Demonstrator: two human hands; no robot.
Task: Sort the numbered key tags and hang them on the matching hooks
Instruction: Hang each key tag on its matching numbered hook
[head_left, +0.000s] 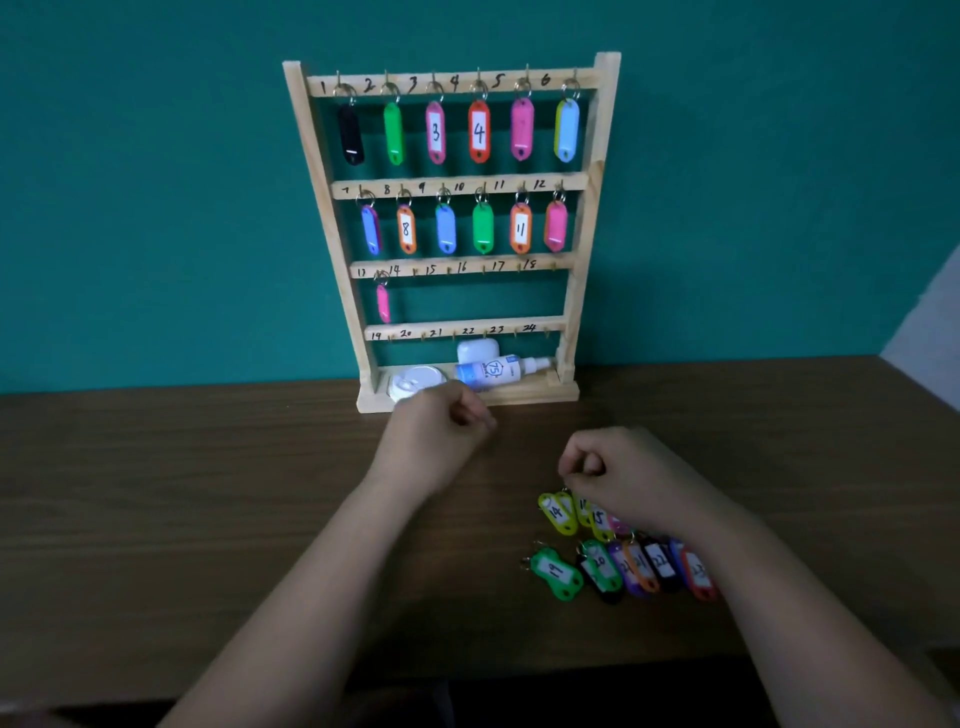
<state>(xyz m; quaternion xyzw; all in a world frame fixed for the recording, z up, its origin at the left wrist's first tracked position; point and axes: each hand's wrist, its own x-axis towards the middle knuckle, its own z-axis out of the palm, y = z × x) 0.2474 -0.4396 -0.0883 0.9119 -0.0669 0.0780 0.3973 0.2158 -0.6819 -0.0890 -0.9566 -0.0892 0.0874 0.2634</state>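
Note:
A wooden key rack (582, 249) stands at the back of the table, with numbered hooks in four rows. Coloured tags fill the top two rows. A single pink tag (383, 304) hangs on hook 13 in the third row. Several loose numbered tags lie on the table at the right, among them a yellow tag 14 (557, 513) and a green tag 19 (557, 571). My right hand (618, 473) is curled just above the yellow tag and pinches its ring. My left hand (441, 431) hovers in front of the rack's base, its fingers curled, holding nothing.
On the rack's bottom shelf lie a white round lid (415, 379), a spray bottle (498, 371) and a white case (478, 349). The brown wooden table (208, 493) runs to a front edge near the bottom of the view. A teal wall stands behind.

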